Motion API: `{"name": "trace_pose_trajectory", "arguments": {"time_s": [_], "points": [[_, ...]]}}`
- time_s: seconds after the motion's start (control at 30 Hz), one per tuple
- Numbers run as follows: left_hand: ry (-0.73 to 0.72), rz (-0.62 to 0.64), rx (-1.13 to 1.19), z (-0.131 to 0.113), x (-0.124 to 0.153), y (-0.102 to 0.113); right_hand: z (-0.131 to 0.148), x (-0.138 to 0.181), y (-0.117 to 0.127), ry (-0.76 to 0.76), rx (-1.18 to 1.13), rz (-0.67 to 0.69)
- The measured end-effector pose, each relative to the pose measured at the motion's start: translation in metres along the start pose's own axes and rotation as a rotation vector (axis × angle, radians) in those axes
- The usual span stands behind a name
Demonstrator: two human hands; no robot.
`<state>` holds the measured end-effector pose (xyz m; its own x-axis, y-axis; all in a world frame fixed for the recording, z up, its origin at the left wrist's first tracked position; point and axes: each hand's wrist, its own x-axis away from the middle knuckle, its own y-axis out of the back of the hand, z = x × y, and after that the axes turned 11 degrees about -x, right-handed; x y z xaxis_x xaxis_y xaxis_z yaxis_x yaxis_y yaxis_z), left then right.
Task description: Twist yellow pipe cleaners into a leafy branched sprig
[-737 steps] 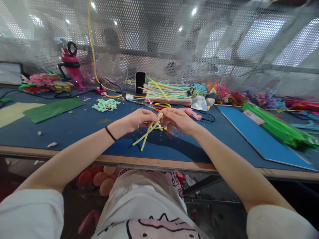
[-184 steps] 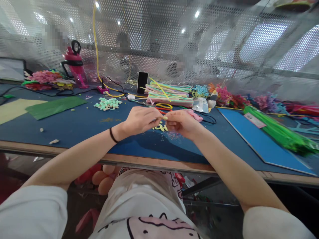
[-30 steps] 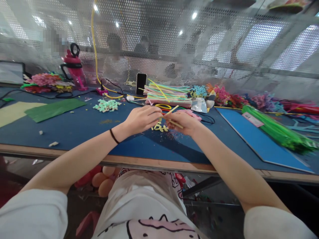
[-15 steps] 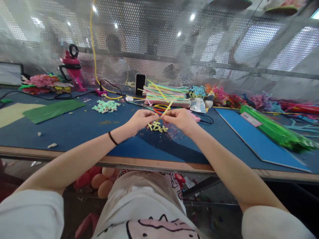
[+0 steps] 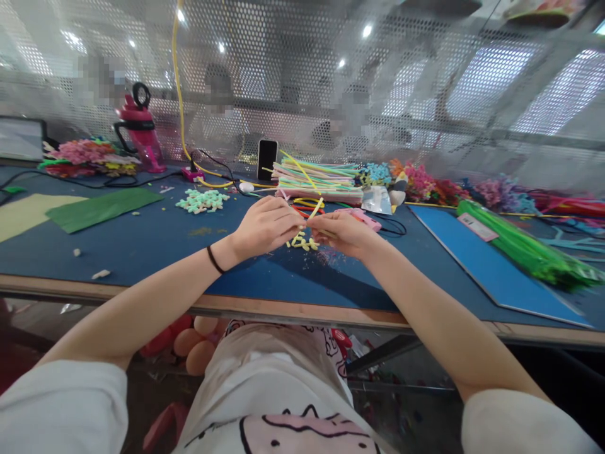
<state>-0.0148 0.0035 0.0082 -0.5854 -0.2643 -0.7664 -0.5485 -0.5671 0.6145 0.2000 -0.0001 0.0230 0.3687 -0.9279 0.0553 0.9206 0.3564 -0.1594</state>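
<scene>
Yellow strip [image 5: 316, 209] pinched by left hand [image 5: 265, 227] and right hand [image 5: 345, 232], near yellow pieces [image 5: 303, 242].

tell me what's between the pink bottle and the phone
In the head view, a yellow cord, a magenta block and a black cable show between the pink bottle and the phone.

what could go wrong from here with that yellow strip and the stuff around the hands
The yellow strip might slip, as the right hand grips it by the fingertips. The small yellow pieces on the table lie close to both hands and could get brushed aside. The pink tool lies just beyond the right hand, which might bump it.
</scene>
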Motion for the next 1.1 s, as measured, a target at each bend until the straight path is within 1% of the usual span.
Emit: {"name": "trace_pose_trajectory", "arguments": {"time_s": [0.03,0.1,0.17,0.23,0.27,0.33,0.4,0.57,0.7,0.87,1.0,1.1], "points": [[0.081,-0.020,0.056,-0.003,-0.001,-0.001,-0.001,0.000,0.000,0.054,0.028,0.002],[0.307,-0.019,0.208,-0.009,-0.003,-0.003,-0.002,0.000,0.000,0.179,0.105,-0.017],[0.576,0.046,0.438,-0.015,-0.006,-0.005,-0.002,0.000,-0.001,0.305,0.225,-0.055],[0.798,0.106,0.683,-0.017,-0.008,-0.007,0.000,0.002,-0.003,0.412,0.366,-0.085],[0.877,0.125,0.785,-0.017,-0.008,-0.008,0.000,0.003,-0.004,0.457,0.435,-0.096],[0.971,0.160,0.922,-0.015,-0.008,-0.010,0.001,0.005,-0.006,0.529,0.545,-0.104],[1.000,0.203,0.978,-0.012,-0.007,-0.011,0.002,0.006,-0.007,0.547,0.593,-0.112],[0.960,0.222,0.974,-0.007,-0.005,-0.010,0.000,0.004,-0.003,0.397,0.497,-0.115],[0.963,0.233,0.953,-0.009,-0.005,-0.010,0.000,0.001,0.000,0.336,0.457,-0.139],[1.001,0.185,0.986,-0.009,-0.008,-0.011,0.000,0.000,0.001,0.330,0.449,-0.178],[0.975,0.201,0.881,-0.006,-0.008,-0.012,-0.001,0.004,-0.005,0.325,0.496,-0.145],[0.936,0.179,0.821,-0.004,-0.008,-0.014,-0.001,0.006,-0.009,0.351,0.560,-0.145]]}}
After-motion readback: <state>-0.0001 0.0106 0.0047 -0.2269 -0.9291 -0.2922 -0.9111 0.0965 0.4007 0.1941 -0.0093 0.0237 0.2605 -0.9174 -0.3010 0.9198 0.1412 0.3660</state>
